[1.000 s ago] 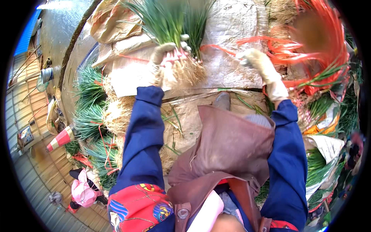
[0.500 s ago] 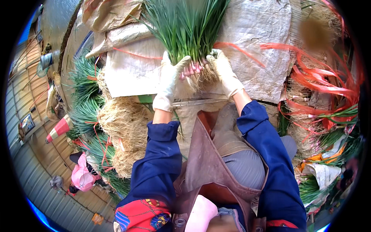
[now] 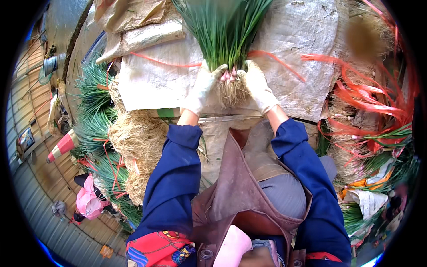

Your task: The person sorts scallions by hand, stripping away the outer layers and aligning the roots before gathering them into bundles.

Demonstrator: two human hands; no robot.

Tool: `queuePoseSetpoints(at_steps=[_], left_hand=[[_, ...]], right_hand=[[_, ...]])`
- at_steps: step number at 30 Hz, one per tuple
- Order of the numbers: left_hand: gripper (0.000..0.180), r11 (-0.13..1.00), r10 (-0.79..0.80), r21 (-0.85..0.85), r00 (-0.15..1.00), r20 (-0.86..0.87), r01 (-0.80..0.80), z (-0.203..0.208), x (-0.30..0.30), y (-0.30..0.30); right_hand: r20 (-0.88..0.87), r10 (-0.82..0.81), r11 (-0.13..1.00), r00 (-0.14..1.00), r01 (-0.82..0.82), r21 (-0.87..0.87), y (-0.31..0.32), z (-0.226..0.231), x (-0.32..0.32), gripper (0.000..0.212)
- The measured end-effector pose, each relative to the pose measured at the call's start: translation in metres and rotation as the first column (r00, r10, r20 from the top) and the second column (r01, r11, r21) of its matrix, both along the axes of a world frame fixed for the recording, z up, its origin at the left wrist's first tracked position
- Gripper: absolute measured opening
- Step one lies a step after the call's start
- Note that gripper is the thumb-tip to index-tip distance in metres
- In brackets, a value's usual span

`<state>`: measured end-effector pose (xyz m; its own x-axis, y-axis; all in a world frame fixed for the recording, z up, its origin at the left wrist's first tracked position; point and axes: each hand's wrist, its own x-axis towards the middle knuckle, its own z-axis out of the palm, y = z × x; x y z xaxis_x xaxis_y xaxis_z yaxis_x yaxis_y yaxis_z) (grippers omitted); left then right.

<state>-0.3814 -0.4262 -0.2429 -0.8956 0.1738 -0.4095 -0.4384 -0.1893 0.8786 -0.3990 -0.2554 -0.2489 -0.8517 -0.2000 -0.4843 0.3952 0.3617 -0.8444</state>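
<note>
Right hand (image 3: 258,85) moved in opposite left hand (image 3: 203,88); both clamped around scallion bunch (image 3: 226,46), arms (image 3: 174,162) extended forward.

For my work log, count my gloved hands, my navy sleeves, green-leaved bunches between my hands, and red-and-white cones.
Gloved hands, left hand and right hand: 2
Navy sleeves: 2
Green-leaved bunch: 1
Red-and-white cone: 1
Total: 6
</note>
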Motion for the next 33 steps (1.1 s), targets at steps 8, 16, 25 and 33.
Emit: queuePoseSetpoints(at_steps=[8,16,25,33], left_hand=[[0.106,0.795,0.182,-0.601,0.977,0.112,-0.079,0.004,0.017,-0.004],[0.067,0.436,-0.212,-0.895,0.957,-0.198,-0.089,-0.014,0.044,0.021],[0.047,0.775,0.154,-0.564,0.951,-0.267,-0.284,0.067,0.079,0.039],[0.051,0.966,-0.173,0.14,0.943,-0.285,0.219,0.162,0.135,0.139]], right_hand=[[0.15,0.022,0.999,0.988,-0.018,-0.028,0.01,-0.039,0.002,0.026],[-0.119,0.191,0.981,0.974,-0.193,0.0,0.013,0.006,0.018,0.029],[-0.21,0.187,0.952,0.96,-0.124,0.28,0.208,0.159,0.087,0.033],[-0.111,0.158,0.906,0.981,-0.099,0.411,0.255,0.26,0.348,0.029]])
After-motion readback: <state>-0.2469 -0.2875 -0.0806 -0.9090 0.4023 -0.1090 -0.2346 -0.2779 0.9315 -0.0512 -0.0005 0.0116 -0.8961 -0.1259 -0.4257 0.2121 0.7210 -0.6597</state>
